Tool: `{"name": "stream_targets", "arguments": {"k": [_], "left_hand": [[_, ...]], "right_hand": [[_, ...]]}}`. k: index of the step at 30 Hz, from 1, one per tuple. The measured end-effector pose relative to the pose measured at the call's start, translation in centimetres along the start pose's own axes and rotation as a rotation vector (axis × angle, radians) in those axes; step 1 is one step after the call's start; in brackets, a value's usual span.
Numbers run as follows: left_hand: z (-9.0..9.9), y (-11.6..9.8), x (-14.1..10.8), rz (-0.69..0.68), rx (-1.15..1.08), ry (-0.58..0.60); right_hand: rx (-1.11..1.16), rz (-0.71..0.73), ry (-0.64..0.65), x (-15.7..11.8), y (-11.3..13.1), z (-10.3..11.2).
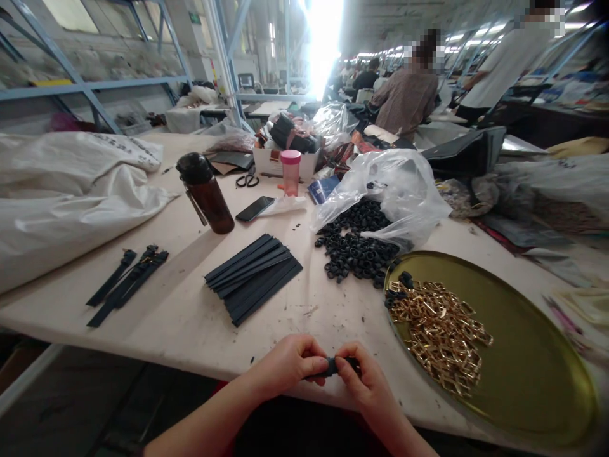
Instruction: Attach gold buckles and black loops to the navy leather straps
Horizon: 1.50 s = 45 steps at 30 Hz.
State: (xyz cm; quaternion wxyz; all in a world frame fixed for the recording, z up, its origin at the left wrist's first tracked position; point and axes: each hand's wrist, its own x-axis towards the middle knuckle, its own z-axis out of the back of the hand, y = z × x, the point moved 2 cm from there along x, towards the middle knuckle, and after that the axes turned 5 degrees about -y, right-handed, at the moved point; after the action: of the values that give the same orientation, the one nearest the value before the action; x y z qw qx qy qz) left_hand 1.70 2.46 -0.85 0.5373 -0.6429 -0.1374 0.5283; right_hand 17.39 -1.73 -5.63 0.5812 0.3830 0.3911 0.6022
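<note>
"What are the hands doing?"

"The left hand (295, 367) and the right hand (364, 377) both pinch a small dark piece (332, 366) between thumb and fingers. It sits between them, at the near edge of the table (190, 317)."

"Any writing you can read?"

"The white sack (61, 190) on the left has dark lettering (127, 145) near its top, but it's folded and too blurred to make out. The blue packet (324, 189) has print too small to tell."

"What's beside that packet?"

"A pink-lidded container (290, 172). Further left, a phone (255, 209) lies near a dark brown bottle (209, 197), which stands upright."

"And closer to the hands?"

"A fanned stack of dark strips (254, 276), then small black rings (354, 254) spilling from a clear plastic bag (404, 190). On the right, gold-coloured buckles (442, 336) are heaped in a round tray (528, 343), with a few black rings at the heap's upper left."

"Anything at far left?"

"A few dark straps (126, 282), some with gold-coloured metal showing."
</note>
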Motion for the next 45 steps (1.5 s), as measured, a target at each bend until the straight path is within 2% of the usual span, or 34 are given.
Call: {"name": "stream_targets", "arguments": {"k": [5,11,14,17,21,24,26,28,32,35,40,43,45], "left_hand": [[-0.2,0.4,0.0,-0.019,0.149,0.050],[-0.7,0.7,0.3,-0.218,0.503,0.022],[-0.5,0.8,0.7,-0.258,0.621,-0.058],[0.5,0.2,1.5,-0.292,0.754,-0.156],[3.9,-0.8,2.3,-0.307,0.909,-0.361],[6.3,-0.7,2.6,-0.246,1.009,-0.540],[6.7,-0.2,2.7,-0.215,1.063,-0.587],[6.4,0.4,2.6,-0.218,1.101,-0.583],[5.4,1.0,2.5,-0.244,1.108,-0.562],[5.4,0.8,2.8,-0.229,1.054,-0.576],[5.8,-0.1,2.6,-0.230,0.865,-0.569],[5.4,-0.6,1.5,-0.232,0.703,-0.497],[4.6,-0.9,0.6,-0.189,0.510,-0.393]], "right_hand": [[-0.008,0.031,-0.032,0.0,-0.4,-0.6],[-0.040,0.069,-0.006,0.0,-0.3,-0.8],[-0.112,0.122,0.034,0.9,0.0,-0.9],[-0.259,0.143,0.023,2.3,0.4,-1.1],[-0.482,0.249,0.006,4.1,1.2,-0.5],[-0.532,0.306,-0.031,5.0,1.6,0.8],[-0.523,0.289,-0.073,5.7,1.6,1.7],[-0.511,0.262,-0.088,6.2,1.4,2.2],[-0.499,0.247,-0.064,6.6,1.4,2.2],[-0.567,0.268,-0.065,6.9,1.6,1.9],[-0.721,0.248,-0.135,9.6,1.2,2.5],[-0.785,0.241,-0.161,11.6,0.9,2.6],[-0.835,0.241,-0.157,12.4,0.9,2.3]]}}
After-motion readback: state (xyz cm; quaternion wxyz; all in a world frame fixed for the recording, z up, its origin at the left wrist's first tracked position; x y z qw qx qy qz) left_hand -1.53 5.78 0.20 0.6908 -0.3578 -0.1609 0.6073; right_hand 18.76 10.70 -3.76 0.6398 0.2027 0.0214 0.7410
